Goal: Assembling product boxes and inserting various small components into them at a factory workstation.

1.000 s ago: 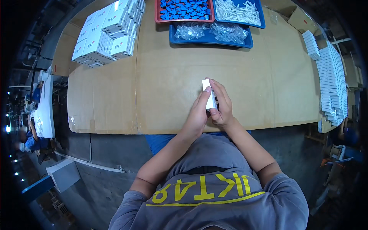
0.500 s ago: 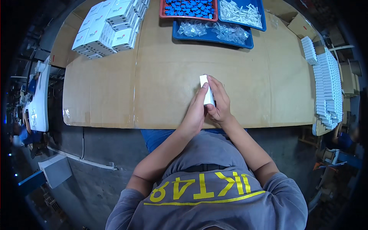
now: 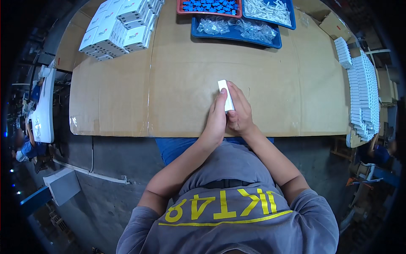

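A small white box (image 3: pixel 226 96) is held between my two hands, above the near middle of the cardboard-covered table (image 3: pixel 186 93). My left hand (image 3: pixel 216 116) grips it from the left, with the thumb lying along its upper face. From the other side, my right hand (image 3: pixel 241 112) wraps round it, its fingers reaching to the far end. The hands hide the box's sides and underside.
White boxes (image 3: pixel 110 31) are stacked at the far left. Trays at the back hold blue parts (image 3: pixel 209 6), white pieces (image 3: pixel 268 12) and clear plastic bags (image 3: pixel 256 31). Rows of slim white boxes (image 3: pixel 364 91) line the right side. Another person (image 3: pixel 28 146) sits at the left edge.
The white box has turned slightly in my hands, so its narrow upper face shows differently. Both hands stay round it. The whole view has shifted a little.
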Demonstrator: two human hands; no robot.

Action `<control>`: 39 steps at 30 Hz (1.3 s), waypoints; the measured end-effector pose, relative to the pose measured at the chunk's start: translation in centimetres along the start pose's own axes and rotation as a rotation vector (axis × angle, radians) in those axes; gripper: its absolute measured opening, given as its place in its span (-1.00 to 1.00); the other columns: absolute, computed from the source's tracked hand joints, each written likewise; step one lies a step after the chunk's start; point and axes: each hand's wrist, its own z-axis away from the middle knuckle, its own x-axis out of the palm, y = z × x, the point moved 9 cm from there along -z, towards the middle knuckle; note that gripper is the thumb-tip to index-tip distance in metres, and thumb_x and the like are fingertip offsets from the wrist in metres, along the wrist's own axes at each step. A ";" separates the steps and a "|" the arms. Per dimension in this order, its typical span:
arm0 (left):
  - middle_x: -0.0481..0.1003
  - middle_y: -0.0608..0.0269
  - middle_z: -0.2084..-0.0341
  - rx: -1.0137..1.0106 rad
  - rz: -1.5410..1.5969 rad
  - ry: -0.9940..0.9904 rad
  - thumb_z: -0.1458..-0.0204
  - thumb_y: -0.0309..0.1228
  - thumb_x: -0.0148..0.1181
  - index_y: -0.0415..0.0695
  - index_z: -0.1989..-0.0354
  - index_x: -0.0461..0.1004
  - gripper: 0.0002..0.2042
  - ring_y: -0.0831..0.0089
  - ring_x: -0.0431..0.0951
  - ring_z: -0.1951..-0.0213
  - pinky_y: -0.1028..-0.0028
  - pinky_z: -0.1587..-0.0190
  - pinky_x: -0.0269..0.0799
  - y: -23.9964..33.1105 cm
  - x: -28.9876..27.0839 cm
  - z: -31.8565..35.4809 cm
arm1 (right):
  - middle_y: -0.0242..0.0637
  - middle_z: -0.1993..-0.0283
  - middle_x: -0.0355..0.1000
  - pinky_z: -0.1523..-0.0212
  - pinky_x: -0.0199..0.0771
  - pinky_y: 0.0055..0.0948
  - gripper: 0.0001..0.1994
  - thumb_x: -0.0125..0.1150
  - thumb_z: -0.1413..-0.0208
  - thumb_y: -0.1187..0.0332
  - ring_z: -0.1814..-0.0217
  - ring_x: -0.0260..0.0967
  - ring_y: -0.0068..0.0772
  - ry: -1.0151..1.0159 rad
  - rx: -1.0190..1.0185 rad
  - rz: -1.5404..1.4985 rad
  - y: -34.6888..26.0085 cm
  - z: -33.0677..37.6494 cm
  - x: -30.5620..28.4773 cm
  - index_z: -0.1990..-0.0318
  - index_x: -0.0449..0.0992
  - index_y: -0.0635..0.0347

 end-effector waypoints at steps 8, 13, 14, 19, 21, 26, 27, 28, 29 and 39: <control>0.47 0.34 0.00 0.010 -0.018 0.014 -0.42 0.08 -0.06 -0.12 -0.23 0.36 -0.49 0.57 0.46 -0.05 0.48 -0.13 0.39 0.0 -0.1 0.0 | 0.36 -0.29 0.37 -0.22 0.52 -0.04 -0.31 -0.21 -0.52 -0.03 -0.26 0.43 0.38 -0.012 0.000 0.001 0.1 0.3 0.2 -0.34 0.31 0.60; 0.47 0.35 0.03 0.002 -0.025 0.034 -0.42 0.08 -0.06 -0.11 -0.21 0.36 -0.50 0.58 0.46 -0.03 0.49 -0.10 0.39 0.0 -0.3 0.0 | 0.35 -0.29 0.37 -0.21 0.52 -0.04 -0.33 -0.23 -0.53 -0.01 -0.26 0.44 0.37 -0.017 0.001 0.001 0.3 0.5 0.3 -0.34 0.31 0.59; 0.47 0.35 0.05 -0.002 -0.025 0.029 -0.42 0.08 -0.06 -0.11 -0.20 0.37 -0.50 0.58 0.46 0.00 0.49 -0.08 0.40 -0.1 -0.3 0.1 | 0.35 -0.29 0.37 -0.21 0.52 -0.04 -0.33 -0.23 -0.53 -0.01 -0.26 0.44 0.37 -0.022 0.009 -0.003 0.3 0.5 0.4 -0.33 0.31 0.59; 0.47 0.37 0.10 -0.003 -0.036 0.019 -0.42 0.08 -0.06 -0.10 -0.18 0.37 -0.52 0.59 0.46 0.06 0.50 -0.03 0.42 -0.5 -0.7 -0.2 | 0.35 -0.28 0.38 -0.23 0.52 -0.04 -0.34 -0.24 -0.53 0.01 -0.26 0.45 0.36 -0.026 0.019 -0.017 0.5 0.6 0.6 -0.33 0.31 0.59; 0.46 0.36 0.10 -0.008 -0.028 0.047 -0.42 0.08 -0.07 -0.11 -0.18 0.37 -0.51 0.59 0.45 0.05 0.50 -0.03 0.42 -0.2 -0.4 0.0 | 0.35 -0.28 0.38 -0.23 0.52 -0.04 -0.34 -0.24 -0.53 0.01 -0.26 0.45 0.36 -0.023 0.021 -0.023 0.6 0.7 0.6 -0.33 0.31 0.59; 0.44 0.35 0.07 -0.025 -0.046 0.050 -0.42 0.08 -0.07 -0.11 -0.20 0.35 -0.50 0.59 0.44 0.02 0.50 -0.03 0.42 -0.3 -0.6 0.1 | 0.36 -0.26 0.39 -0.24 0.51 -0.03 -0.34 -0.25 -0.54 0.02 -0.25 0.45 0.36 -0.023 0.030 -0.017 0.5 0.8 0.6 -0.33 0.31 0.60; 0.44 0.35 0.06 -0.026 -0.050 0.048 -0.42 0.08 -0.07 -0.11 -0.21 0.34 -0.50 0.59 0.44 0.02 0.50 -0.04 0.42 -0.3 -0.5 0.1 | 0.36 -0.26 0.39 -0.24 0.51 -0.03 -0.34 -0.25 -0.54 0.02 -0.25 0.45 0.36 -0.022 0.031 -0.016 0.5 0.8 0.6 -0.33 0.31 0.60; 0.44 0.35 0.06 -0.026 -0.051 0.048 -0.42 0.08 -0.07 -0.11 -0.21 0.34 -0.50 0.59 0.44 0.02 0.50 -0.04 0.42 -0.3 -0.6 0.1 | 0.36 -0.26 0.39 -0.24 0.51 -0.03 -0.34 -0.26 -0.54 0.02 -0.25 0.45 0.36 -0.022 0.032 -0.020 0.5 0.8 0.6 -0.33 0.31 0.60; 0.44 0.35 0.07 -0.019 -0.048 0.049 -0.42 0.08 -0.08 -0.11 -0.21 0.34 -0.50 0.59 0.44 0.01 0.51 -0.04 0.42 -0.4 -0.7 0.0 | 0.36 -0.26 0.39 -0.24 0.51 -0.03 -0.34 -0.26 -0.54 0.02 -0.25 0.45 0.36 -0.023 0.033 -0.023 0.5 0.8 0.7 -0.33 0.31 0.60; 0.45 0.33 0.02 -0.012 0.016 0.012 -0.43 0.06 -0.08 -0.10 -0.23 0.33 -0.51 0.57 0.46 -0.04 0.46 -0.14 0.40 -0.6 -0.5 -0.2 | 0.32 -0.29 0.39 -0.26 0.51 -0.07 -0.35 -0.26 -0.54 0.01 -0.28 0.45 0.31 -0.004 0.089 -0.061 1.0 1.1 0.5 -0.33 0.33 0.58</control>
